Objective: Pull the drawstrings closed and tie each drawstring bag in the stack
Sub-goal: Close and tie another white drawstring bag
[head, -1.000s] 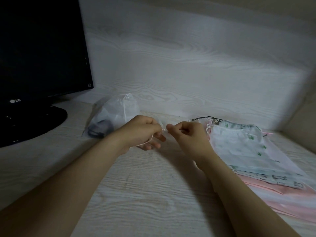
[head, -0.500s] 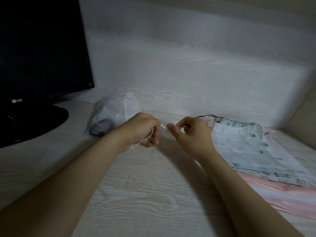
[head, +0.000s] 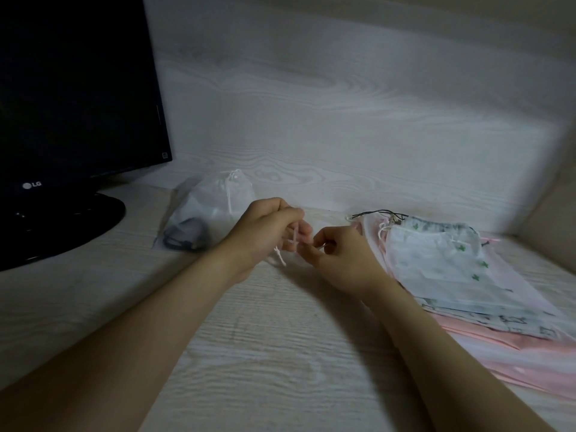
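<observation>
Now you work at a big pale desk (head: 249, 353). Far to the left of your left hand (head: 268, 232) stands a black monitor (head: 78, 104). Just right of your right hand (head: 339, 260) lies the stack of bags (head: 452, 275), flat, white with green bits on top and pink below; their tops look loose. Behind your left hand sits a clear bag (head: 212, 210) with its top pulled shut and something dark inside. Your left hand is curled round a thin string (head: 280, 259), and your right hand pinches the same string with finger and thumb. One white end of the string hangs under your left hand. I cannot tell which bag it comes from; your hands hide that.

I think you are in the middle of making a knot. Next you likely need to push one end through a loop and pull both ends apart gently. Many bags wait, so the job looks far from done. The only writing I can read is "LG" on the monitor's bottom edge.
</observation>
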`<state>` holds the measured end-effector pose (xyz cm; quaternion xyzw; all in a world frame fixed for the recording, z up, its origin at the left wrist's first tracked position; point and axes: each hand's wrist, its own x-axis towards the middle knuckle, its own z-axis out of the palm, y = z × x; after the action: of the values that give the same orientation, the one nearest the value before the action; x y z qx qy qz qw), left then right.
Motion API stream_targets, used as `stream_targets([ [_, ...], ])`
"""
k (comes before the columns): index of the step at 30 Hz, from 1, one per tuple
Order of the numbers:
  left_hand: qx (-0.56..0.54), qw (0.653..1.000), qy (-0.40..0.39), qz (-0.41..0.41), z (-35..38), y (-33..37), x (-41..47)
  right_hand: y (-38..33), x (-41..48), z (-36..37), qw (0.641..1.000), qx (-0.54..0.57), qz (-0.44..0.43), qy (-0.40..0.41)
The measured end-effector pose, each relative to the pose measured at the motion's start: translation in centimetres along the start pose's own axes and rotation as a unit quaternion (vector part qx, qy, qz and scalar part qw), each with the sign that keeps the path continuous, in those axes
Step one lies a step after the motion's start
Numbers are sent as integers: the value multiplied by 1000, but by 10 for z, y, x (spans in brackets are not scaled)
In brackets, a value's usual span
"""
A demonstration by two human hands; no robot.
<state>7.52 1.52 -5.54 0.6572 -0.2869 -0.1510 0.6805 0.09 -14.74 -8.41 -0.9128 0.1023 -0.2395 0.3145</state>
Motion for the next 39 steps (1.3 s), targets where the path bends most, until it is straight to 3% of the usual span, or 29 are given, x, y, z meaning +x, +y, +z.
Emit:
stream_targets([
  [8,9,997,-34,-74,-5,-3,2,-1,0,-1,998,-26,-55,34],
  [12,56,994,-54,-81,-2,-5,1,-5,-2,-2,992,110,-65,21],
  [18,158,985,-62,-33,-1,-8,0,-11,-5,-7,977,201,-64,7],
  [30,202,976,-78,12,-8,-7,-5,-4,-1,-7,989,113,-90,5],
  [39,246,966,-83,18,-7,-6,-5,-12,-1,-6,980,193,-43,-31],
])
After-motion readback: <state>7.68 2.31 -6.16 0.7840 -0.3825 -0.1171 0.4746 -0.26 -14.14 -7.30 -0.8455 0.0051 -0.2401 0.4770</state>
